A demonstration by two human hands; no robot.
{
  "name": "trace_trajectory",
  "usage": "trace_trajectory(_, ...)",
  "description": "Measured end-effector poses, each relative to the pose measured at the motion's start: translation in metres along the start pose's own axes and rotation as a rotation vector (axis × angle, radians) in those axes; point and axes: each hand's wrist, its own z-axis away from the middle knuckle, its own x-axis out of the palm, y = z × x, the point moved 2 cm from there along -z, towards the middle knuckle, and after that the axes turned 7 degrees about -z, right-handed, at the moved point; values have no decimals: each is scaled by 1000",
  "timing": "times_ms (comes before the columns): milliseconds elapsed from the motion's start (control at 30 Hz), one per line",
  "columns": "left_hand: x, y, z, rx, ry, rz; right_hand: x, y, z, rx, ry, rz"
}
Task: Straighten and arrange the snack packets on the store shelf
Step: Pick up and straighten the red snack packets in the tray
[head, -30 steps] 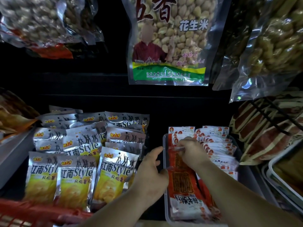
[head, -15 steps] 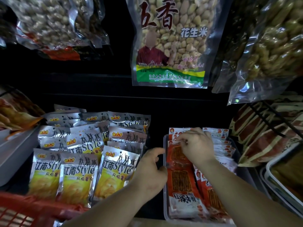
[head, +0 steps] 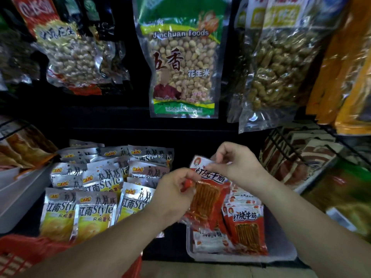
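Fingers [head: 217, 167] of the left hand [head: 172, 195] and right hand [head: 241, 165] pinch a flat red plastic snack packet [head: 206, 197] by its upper edge, the firmest hold on something light, limp and probably slippery, just above the clear plastic tray [head: 281, 249] beneath them.

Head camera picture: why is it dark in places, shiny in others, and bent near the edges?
Head view: the shelf back is nearly black, while the foil packets and peanut bag throw glare; the wide lens seems to slant the orange bags at the edge; left hand, right hand and red packet look fairly sharp, the corners soft.
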Motion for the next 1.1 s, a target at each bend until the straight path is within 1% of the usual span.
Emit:
trace_trajectory(67,-3,10,9,-14,6,55,-11,-1,12,94,47,-114)
trace_trajectory(100,-4,13,13,-25,3,87,-17,-1,18,155,40,-202)
trace_trajectory(200,-14,28,24,-11,48,134,-28,-1,36,331,-109,-442)
trace_trajectory(267,-21,37,27,2,54,139,-26,-7,45,369,-196,-524)
trace_trajectory(400,-22,51,36,-17,-65,194,-18,-17,45,312,-148,-538)
trace_trajectory(467,-20,55,38,-25,-46,183,-17,-24,44,295,-149,-544)
trace_trajectory(600,-21,57,37,-16,6,183,-12,-37,48,268,-233,-552)
trace_trajectory(667,-19,58,37,0,-1,178,-9,-35,48,252,-165,-512)
trace_trajectory(733,-16,56,37,-17,-63,183,-8,-27,48,251,-65,-458)
trace_trajectory(800,-10,54,38,-36,-154,132,-9,-20,48,290,-1,-503)
trace_trajectory(833,-7,54,39,-43,-176,105,-12,-18,49,303,-1,-538)
trace_trajectory(867,-5,53,38,-47,-166,94,-14,-18,51,303,-22,-563)
trace_trajectory(933,-4,51,35,-39,-95,100,-18,-22,55,277,-135,-566)
trace_trajectory(1000,-6,48,31,-35,-18,104,-21,-24,58,255,-245,-485)
trace_trajectory(1033,-7,45,30,-34,-1,110,-22,-23,59,250,-273,-436)
trace_trajectory(1100,-6,43,29,-30,-29,148,-20,-25,61,233,-284,-356)
